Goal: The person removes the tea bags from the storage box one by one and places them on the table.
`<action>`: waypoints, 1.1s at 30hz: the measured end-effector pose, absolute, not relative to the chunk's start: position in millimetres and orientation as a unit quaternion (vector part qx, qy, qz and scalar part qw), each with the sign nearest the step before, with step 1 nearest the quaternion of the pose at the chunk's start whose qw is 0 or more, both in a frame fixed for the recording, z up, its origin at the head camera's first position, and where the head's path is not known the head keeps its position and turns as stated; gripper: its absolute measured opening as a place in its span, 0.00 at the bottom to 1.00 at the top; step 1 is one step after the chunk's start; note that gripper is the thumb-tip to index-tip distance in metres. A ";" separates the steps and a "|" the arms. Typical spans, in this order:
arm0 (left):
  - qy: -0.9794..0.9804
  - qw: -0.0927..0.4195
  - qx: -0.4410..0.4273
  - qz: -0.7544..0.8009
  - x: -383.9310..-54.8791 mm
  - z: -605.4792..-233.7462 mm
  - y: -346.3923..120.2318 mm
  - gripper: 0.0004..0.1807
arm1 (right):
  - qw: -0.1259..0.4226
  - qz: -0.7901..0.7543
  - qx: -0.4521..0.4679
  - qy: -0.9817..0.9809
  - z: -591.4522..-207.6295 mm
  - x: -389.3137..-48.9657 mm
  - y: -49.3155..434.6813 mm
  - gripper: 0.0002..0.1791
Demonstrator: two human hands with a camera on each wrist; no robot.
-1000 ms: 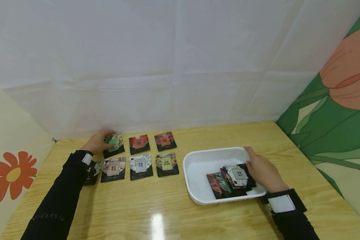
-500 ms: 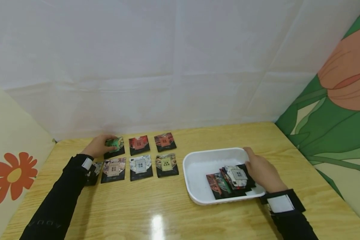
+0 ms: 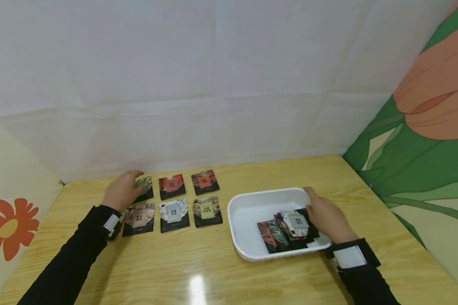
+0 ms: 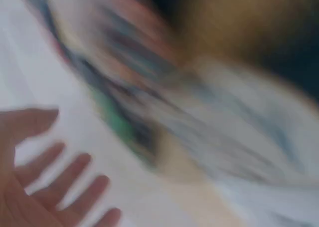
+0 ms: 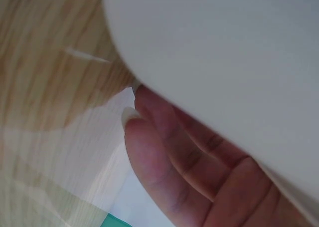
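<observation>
Twelve o'clock is the far side of the wooden desk (image 3: pixel 168 267). I see the left hand (image 3: pixel 121 191) near ten o'clock. In the blurry left wrist view, its grip is loose, with the fingers straight and spread apart. From the head view, the thumb is right by the green packet (image 3: pixel 146 188), and the hand hides part of that packet. I can't tell if they touch.

The green packet is at the nine o'clock end of the back row. Next to it, going toward three o'clock, I see a bright red packet (image 3: pixel 171 186), then a dark red packet (image 3: pixel 205 182). The front row is at six o'clock from these. It has a tan packet (image 3: pixel 139 218) under the green one, then a white packet (image 3: pixel 174 214), then a yellow-label packet (image 3: pixel 208 212). Small gaps sit between them.

At three o'clock on the desk is a white plastic tray (image 3: pixel 248 212). The right hand (image 3: pixel 330 218) has its grip on the tray's three o'clock end, and its fingers curl under the rim. Inside, a messy pile of packets (image 3: pixel 295 223) lies toward four o'clock, near that hand.

I see a white sheet (image 3: pixel 175 84) hanging at twelve o'clock behind the desk.
</observation>
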State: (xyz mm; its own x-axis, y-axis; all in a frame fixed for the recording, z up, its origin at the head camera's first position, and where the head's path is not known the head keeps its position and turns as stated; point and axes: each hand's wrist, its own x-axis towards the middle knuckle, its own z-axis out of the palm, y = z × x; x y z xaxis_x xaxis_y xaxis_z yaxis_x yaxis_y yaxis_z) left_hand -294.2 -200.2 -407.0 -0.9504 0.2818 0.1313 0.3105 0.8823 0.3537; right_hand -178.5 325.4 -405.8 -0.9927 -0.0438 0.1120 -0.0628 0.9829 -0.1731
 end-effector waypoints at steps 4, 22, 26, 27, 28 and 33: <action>-0.962 0.099 -0.169 -0.189 -272.1 -389.3 -164.5 0.22 | 0.056 0.093 0.026 -0.994 -407.3 -177.6 325.7 0.27; -0.889 0.143 -0.385 -0.200 -188.4 -361.3 -19.9 0.15 | 0.051 0.098 0.028 -0.994 -406.7 -178.6 327.6 0.27; -0.877 0.137 -0.419 -0.189 -180.9 -365.3 6.3 0.15 | 0.052 0.097 0.028 -0.994 -407.3 -178.1 327.8 0.27; -0.874 0.134 -0.429 -0.187 -179.2 -366.4 12.0 0.15 | 0.053 0.097 0.028 -0.993 -407.5 -178.3 327.9 0.27; -0.870 0.130 -0.436 -0.187 -177.4 -367.3 17.5 0.15 | 0.054 0.097 0.029 -0.993 -407.5 -178.5 327.8 0.27; -0.868 0.105 -0.454 -0.174 -167.8 -370.3 42.1 0.14 | 0.047 0.097 0.022 -0.994 -407.6 -180.2 326.3 0.27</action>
State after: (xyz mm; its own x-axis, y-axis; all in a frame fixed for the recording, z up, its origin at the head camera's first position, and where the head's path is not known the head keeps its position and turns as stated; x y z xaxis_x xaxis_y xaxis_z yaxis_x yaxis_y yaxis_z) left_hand -167.8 42.1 -370.3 -0.5662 0.7506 0.3406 0.8239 0.5275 0.2072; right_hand -180.2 326.3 -407.6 -0.9945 -0.0343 0.0986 -0.0528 0.9802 -0.1908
